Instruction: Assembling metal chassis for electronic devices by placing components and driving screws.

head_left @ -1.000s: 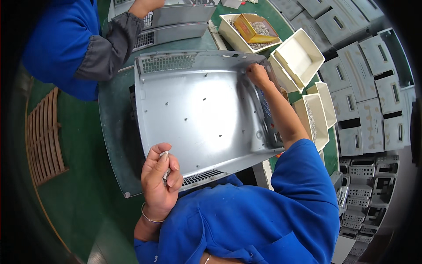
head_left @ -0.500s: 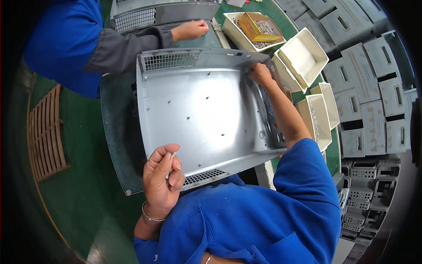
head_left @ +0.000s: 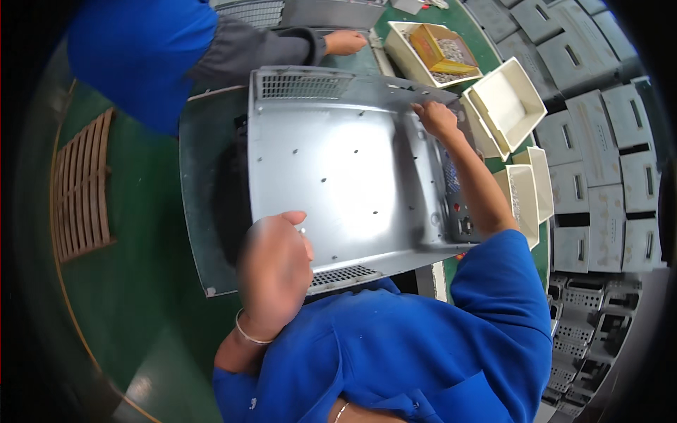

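A shallow grey sheet-metal case lies open side up in front of me, with small studs on its floor and grille panels along its far and near walls. My right hand is at its far right corner, thumb and fingers pinched together near the inner wall; what they hold, if anything, is hidden. Over the case's near left corner my left hand is blurred, its fingers curled. A small pale piece shows at its fingertips, its kind too small to tell.
Across the table, a co-worker's hand rests near another metal case. Cream bins line the right side; one holds a yellow box and small metal parts. Grey metal boxes are stacked beyond. A wooden pallet is on the left floor.
The whole view has shifted, so the case appears farther right. My left hand has become blurred with motion, fingers still curled. My right hand stays at the far right corner, slightly nearer me.
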Action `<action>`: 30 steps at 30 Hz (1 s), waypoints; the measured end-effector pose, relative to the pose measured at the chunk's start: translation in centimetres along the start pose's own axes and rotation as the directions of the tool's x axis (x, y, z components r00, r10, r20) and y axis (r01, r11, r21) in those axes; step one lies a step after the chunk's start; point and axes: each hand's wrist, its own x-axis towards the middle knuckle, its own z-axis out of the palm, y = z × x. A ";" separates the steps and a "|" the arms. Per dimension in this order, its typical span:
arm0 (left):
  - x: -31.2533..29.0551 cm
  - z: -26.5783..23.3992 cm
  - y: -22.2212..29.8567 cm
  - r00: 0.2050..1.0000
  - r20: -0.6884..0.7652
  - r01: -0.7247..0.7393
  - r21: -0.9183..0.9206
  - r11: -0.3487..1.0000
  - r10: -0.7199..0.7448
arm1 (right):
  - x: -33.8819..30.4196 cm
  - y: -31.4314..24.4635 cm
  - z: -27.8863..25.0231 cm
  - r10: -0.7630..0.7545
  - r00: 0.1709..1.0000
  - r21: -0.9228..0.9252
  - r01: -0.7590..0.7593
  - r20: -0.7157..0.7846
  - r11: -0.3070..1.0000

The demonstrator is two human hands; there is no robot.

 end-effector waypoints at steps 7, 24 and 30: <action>-0.1 0.0 0.0 1.000 0.009 -0.017 0.038 0.999 0.016 | -15.0 -15.1 -4.5 -0.898 0.439 0.968 0.223 0.005 0.114; 0.1 0.0 0.1 0.984 0.119 0.136 -0.012 0.991 -0.134 | -8.3 2.0 1.2 -0.156 0.988 0.302 0.150 -0.004 0.941; 0.1 0.0 0.2 0.982 0.083 0.165 0.066 0.984 -0.170 | -8.4 2.3 3.0 -0.124 0.992 0.190 0.123 -0.004 0.974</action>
